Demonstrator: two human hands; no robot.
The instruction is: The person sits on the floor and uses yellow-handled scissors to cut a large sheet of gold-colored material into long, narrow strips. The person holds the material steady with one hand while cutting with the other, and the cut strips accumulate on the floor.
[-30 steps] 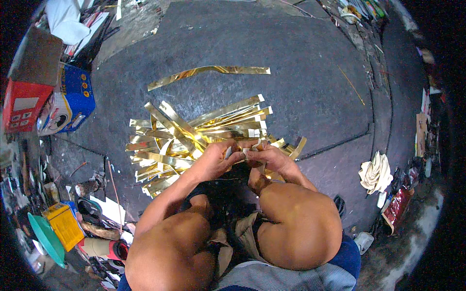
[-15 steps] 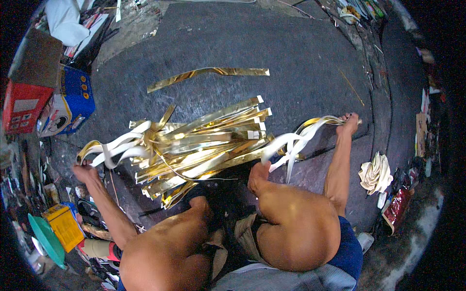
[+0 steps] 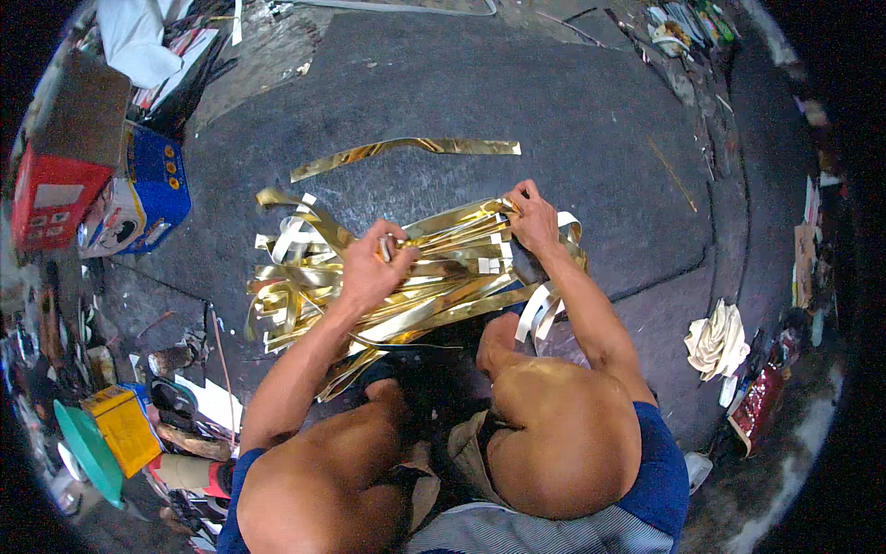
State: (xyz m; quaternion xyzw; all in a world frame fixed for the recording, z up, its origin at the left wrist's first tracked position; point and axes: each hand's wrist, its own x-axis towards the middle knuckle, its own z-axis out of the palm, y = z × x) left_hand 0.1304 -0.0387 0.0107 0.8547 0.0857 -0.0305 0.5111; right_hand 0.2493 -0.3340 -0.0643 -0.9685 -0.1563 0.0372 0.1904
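Note:
A heap of shiny gold strips (image 3: pixel 461 268), white on the back, lies on the dark mat in front of my feet. My left hand (image 3: pixel 377 266) is over the middle of the heap, its fingers closed on some gold strips. At the heap's right end, my right hand (image 3: pixel 533 220) pinches the ends of several strips; curled strips (image 3: pixel 544 309) hang beside and below that wrist. Farther off, one separate gold strip (image 3: pixel 406 148) lies flat on the mat. My fingers hide part of what they grip.
On the left stand a red box (image 3: pixel 57 203) and a blue box (image 3: pixel 159 189). Nearer are a yellow box (image 3: pixel 122 429) and a green disc-like thing (image 3: pixel 85 452). At right lie a crumpled cream cloth (image 3: pixel 717 342) and a shiny red packet (image 3: pixel 755 411). My knees frame the near side.
Both hands have come inward from far left and far right to the heap. The strips stretched out to each side now lie curled near its ends.

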